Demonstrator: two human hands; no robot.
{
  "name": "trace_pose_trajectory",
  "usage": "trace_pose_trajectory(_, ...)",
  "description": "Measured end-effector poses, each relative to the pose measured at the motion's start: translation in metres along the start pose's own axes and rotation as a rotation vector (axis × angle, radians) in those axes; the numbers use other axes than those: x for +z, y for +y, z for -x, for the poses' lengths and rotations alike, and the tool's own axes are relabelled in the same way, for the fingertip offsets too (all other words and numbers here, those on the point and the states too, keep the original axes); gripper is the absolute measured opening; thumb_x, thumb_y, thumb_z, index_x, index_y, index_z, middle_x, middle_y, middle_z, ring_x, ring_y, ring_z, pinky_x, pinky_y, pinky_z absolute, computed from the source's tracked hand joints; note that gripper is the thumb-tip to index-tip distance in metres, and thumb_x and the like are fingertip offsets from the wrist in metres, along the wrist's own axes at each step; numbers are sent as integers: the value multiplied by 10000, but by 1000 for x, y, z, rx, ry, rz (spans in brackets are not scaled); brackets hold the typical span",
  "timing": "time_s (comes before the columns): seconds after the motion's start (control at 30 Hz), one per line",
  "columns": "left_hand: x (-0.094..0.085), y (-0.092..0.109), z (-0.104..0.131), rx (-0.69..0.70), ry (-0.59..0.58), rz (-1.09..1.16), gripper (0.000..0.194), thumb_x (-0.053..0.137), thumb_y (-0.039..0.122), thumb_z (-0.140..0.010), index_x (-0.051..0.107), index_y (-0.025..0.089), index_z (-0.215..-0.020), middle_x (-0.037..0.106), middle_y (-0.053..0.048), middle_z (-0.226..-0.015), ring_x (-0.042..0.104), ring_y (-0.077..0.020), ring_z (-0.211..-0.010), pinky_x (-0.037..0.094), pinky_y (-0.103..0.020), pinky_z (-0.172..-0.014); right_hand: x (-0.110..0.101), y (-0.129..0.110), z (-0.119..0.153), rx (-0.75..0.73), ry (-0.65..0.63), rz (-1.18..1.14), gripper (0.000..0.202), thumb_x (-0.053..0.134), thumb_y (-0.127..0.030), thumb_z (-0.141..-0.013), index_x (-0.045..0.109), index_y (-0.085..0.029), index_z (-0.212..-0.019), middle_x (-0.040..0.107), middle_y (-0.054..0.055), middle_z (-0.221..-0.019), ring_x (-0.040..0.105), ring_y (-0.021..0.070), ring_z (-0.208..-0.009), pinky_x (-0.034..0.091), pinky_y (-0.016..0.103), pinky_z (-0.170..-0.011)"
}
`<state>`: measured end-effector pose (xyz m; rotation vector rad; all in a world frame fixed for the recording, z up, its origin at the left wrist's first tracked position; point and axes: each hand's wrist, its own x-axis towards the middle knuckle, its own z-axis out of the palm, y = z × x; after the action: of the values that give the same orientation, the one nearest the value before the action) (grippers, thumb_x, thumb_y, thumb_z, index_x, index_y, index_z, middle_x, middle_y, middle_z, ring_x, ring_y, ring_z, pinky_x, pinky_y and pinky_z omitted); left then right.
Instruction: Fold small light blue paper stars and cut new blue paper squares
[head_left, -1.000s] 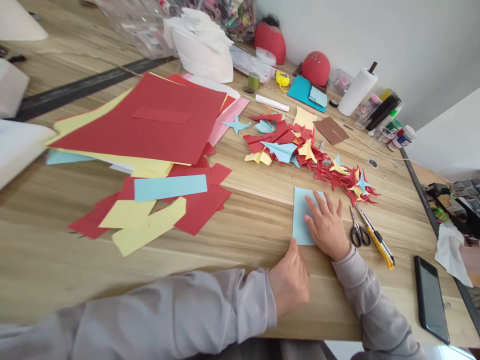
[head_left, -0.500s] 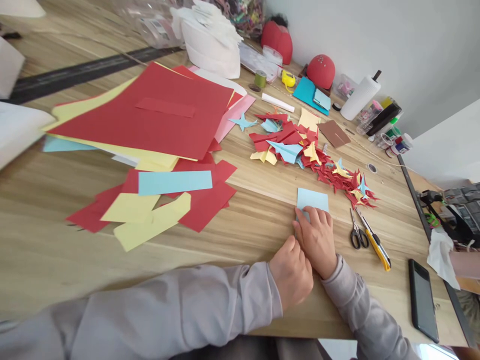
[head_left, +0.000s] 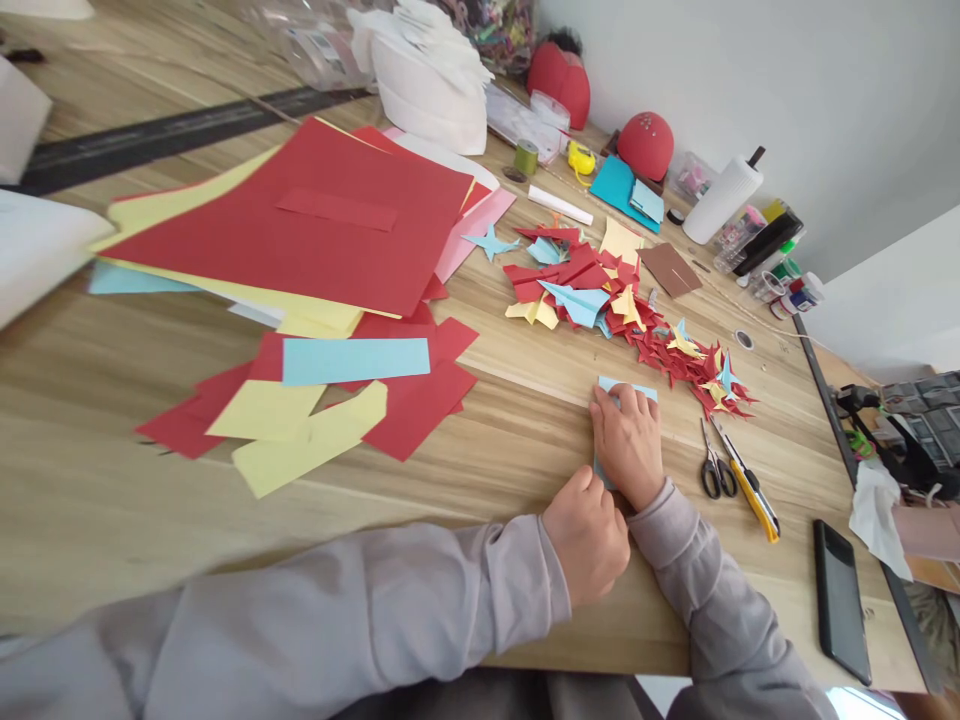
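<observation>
A light blue paper (head_left: 637, 389) lies on the wooden table, mostly covered by my right hand (head_left: 628, 440), whose curled fingers press on its upper part. My left hand (head_left: 587, 535) is closed at the paper's lower end, its fingers wrapped round an edge that is mostly hidden. Both hands are close together, the left one lower. Above and to the right of them spreads a pile of folded red, blue and yellow paper shapes (head_left: 581, 270). Black scissors (head_left: 718, 470) and a yellow cutter (head_left: 754, 490) lie right of my right hand.
Large red sheets (head_left: 300, 225) lie at the left, with a blue strip (head_left: 356, 361) and cut pieces below. A black phone (head_left: 841, 600) is near the right front edge. A yellow tape measure (head_left: 580, 158), a white bottle (head_left: 724, 198) and small jars stand along the back.
My right hand has slid up along the blue paper and covers more of its upper part. My left hand stays closed at the lower end. The view has shifted slightly.
</observation>
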<state>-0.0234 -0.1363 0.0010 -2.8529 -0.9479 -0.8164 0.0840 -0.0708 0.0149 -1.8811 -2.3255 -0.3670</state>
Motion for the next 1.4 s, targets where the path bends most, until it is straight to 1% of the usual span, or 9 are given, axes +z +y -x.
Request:
trace_pose_trajectory(0.3, 1, 1, 0, -1, 55, -29, 232, 549, 254, -737, 583, 112, -557, 574, -114, -543, 527, -209, -561, 380, -384, -618, 6, 6, -16, 28, 13, -24, 316, 347, -311, -940, 577, -213, -1133, 558, 95, -986, 473, 239, -882, 331, 375, -748)
trace_pose_trajectory(0.43, 5, -6, -2, 1, 212, -42, 251, 508, 156, -722, 514, 142, -472, 512, -77, -467, 483, -176, -498, 394, -381, -635, 8, 15, -13, 31, 13, -144, 335, 322, -303, -951, 562, -202, -1162, 570, 90, -1005, 484, 221, -908, 353, 352, -780)
trace_pose_trajectory(0.53, 3, -24, -9, 31, 274, 30, 259, 478, 166, -728, 498, 165, -470, 492, -54, -446, 461, -167, -488, 415, -397, -703, 8, 18, -6, 14, 29, -216, 344, 310, -257, -952, 522, -153, -1202, 581, 104, -1046, 493, 215, -945, 366, 348, -820)
trace_pose_trajectory(0.63, 0, -53, -23, -47, 240, 52, 215, 440, 179, -781, 579, 142, -622, 567, -70, -551, 515, -194, -579, 422, -388, -705, 7, 16, 0, -32, 17, -192, 313, 370, -255, -930, 551, -149, -1162, 572, 121, -1097, 484, 231, -981, 371, 361, -843)
trace_pose_trajectory(0.73, 6, -86, -37, -181, 209, 42, 228, 417, 97, -787, 613, 88, -903, 657, -116, -807, 576, -224, -827, 409, -387, -827, 6, 12, 2, -47, 4, -141, 296, 394, -257, -918, 578, -167, -1131, 565, 121, -1115, 478, 244, -973, 373, 374, -846)
trace_pose_trajectory(0.8, 13, -102, -45, -143, 114, 72, 324, 430, 70, -768, 568, 71, -1062, 651, -144, -1008, 542, -238, -1027, 373, -395, -916, 7, 10, 1, -47, 5, -127, 293, 392, -248, -916, 582, -175, -1127, 569, 118, -1100, 479, 244, -964, 376, 375, -840)
trace_pose_trajectory(0.87, 19, -112, -50, -127, -1, 79, 410, 434, 63, -759, 513, 59, -1161, 649, -155, -1046, 526, -242, -1078, 357, -417, -946, 7, 11, 0, -52, 7, -120, 292, 394, -238, -913, 578, -178, -1132, 569, 120, -1091, 479, 245, -967, 377, 376, -836)
trace_pose_trajectory(1.1, 16, -113, -58, -111, -106, -54, 332, 443, 121, -795, 568, 40, -1091, 683, -148, -886, 551, -255, -1026, 300, -447, -1020, 9, 11, 3, -90, 36, -92, 238, 396, -246, -915, 621, -183, -963, 576, 116, -1101, 485, 246, -981, 363, 394, -872)
trace_pose_trajectory(1.4, 25, -115, -62, -81, -64, -165, 351, 430, 101, -758, 591, 53, -1066, 685, -113, -721, 575, -258, -931, 297, -463, -1005, -4, 0, 39, -149, 4, -168, 202, 403, -177, -898, 605, -173, -915, 578, 118, -1143, 494, 227, -1059, 305, 460, -994)
